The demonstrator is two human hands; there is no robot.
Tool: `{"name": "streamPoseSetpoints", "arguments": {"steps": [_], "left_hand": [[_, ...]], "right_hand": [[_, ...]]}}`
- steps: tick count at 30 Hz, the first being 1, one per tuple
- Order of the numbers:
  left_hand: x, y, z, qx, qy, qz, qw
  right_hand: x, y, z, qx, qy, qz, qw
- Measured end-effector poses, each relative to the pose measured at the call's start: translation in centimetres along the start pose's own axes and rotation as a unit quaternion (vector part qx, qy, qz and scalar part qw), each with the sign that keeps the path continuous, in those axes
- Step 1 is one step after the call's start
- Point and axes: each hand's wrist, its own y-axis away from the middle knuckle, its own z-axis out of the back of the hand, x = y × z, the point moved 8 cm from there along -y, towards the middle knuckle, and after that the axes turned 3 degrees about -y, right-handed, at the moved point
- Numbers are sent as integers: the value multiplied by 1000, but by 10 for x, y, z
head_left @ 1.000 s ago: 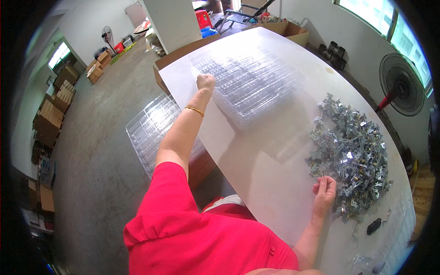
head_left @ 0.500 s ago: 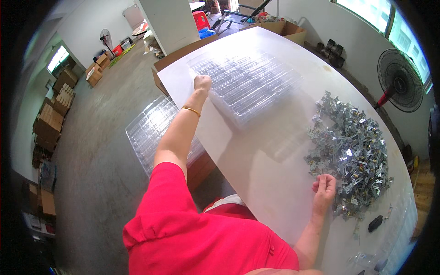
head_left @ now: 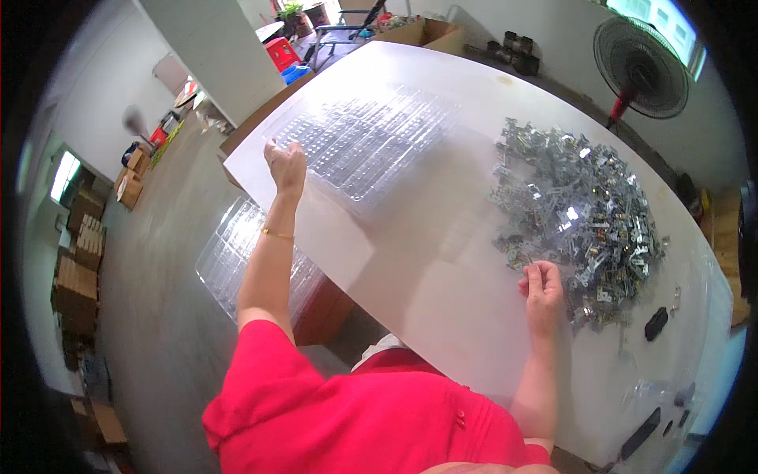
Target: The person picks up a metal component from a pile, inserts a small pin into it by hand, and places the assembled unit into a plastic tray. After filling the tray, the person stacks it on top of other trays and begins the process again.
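Uncurled from its earlier fist, the left hand (head_left: pixel 286 166) is placed at the left edge of the clear trays (head_left: pixel 371 136), fingertips parted; whether the rim is gripped cannot be told. On the right hand (head_left: pixel 543 286), thumb and fingers are brought together beside the heap of metal parts (head_left: pixel 588 213); any piece between them cannot be made out. Tray layers are blurred by glare; a lower tray stack (head_left: pixel 225 257) is partly hidden by the left forearm (head_left: pixel 267 272). Two hands, two tray groups, one heap are counted.
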Motion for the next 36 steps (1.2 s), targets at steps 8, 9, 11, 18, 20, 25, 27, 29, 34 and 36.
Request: {"name": "streamPoseSetpoints", "arguments": {"steps": [8, 9, 11, 18, 20, 25, 27, 29, 34, 36], "left_hand": [[-199, 148, 36, 108, 171, -354, 913], [-208, 169, 32, 110, 179, -380, 901], [-227, 215, 13, 194, 172, -397, 881], [-268, 279, -40, 328, 248, -313, 856], [-289, 288, -43, 319, 240, -352, 847], [-338, 313, -60, 296, 202, -480, 801], [-353, 333, -69, 290, 161, -582, 742], [-357, 345, -84, 308, 118, -614, 717], [-357, 363, -107, 301, 34, -690, 657], [-355, 369, -114, 327, 2, -712, 621]], "right_hand": [[-1, -5, 10, -64, -61, 5, 996], [-1, -6, 6, -53, -77, 6, 996], [-5, -9, 7, -52, -93, 6, 994], [-1, -5, 13, -60, -138, -7, 989], [-4, -7, 13, -62, -143, 5, 988], [-9, -9, 12, -62, -185, 16, 981], [-12, -11, 13, -61, -205, 23, 977], [-12, -10, 14, -59, -201, 29, 977], [-11, -10, 14, -60, -229, 26, 971], [-6, -8, 14, -58, -233, 34, 970]]}}
